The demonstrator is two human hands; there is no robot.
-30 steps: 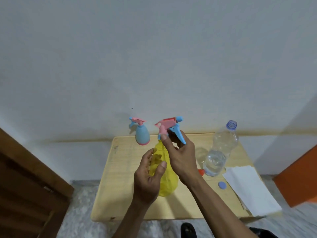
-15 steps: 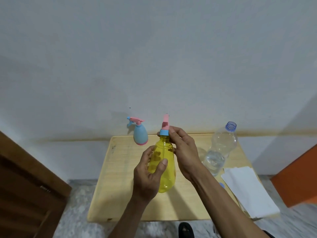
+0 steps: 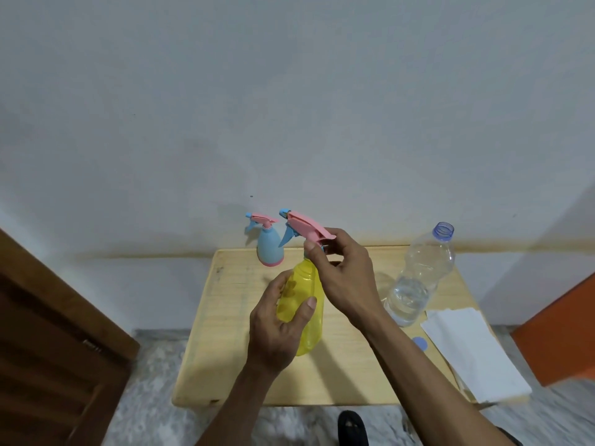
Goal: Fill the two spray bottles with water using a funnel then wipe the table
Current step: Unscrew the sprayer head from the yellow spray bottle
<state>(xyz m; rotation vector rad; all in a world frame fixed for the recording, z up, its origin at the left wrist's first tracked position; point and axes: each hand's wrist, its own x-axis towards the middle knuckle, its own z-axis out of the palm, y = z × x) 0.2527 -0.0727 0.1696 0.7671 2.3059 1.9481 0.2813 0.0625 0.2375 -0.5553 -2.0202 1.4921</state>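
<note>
My left hand (image 3: 277,329) grips the body of a yellow spray bottle (image 3: 306,304) held above the small wooden table (image 3: 225,342). My right hand (image 3: 344,272) pinches the bottle's collar just under its pink and blue spray head (image 3: 306,228), whose nozzle points left. A second spray bottle (image 3: 269,244), blue with a pink head, stands upright at the table's back edge by the wall. An uncapped clear water bottle (image 3: 418,278), about a third full, stands at the right. No funnel shows in this frame.
A stack of white paper towels (image 3: 473,352) lies on the table's right edge, with a blue bottle cap (image 3: 420,343) beside it. A brown wooden door (image 3: 48,349) is at the left, an orange object (image 3: 560,326) at the right, and a dark shoe (image 3: 352,428) below the table's front edge.
The spray head has turned on the yellow bottle: its nozzle pointed right, then toward the camera, and now points left. My right hand's fingers shifted around the collar; my left hand kept its grip.
</note>
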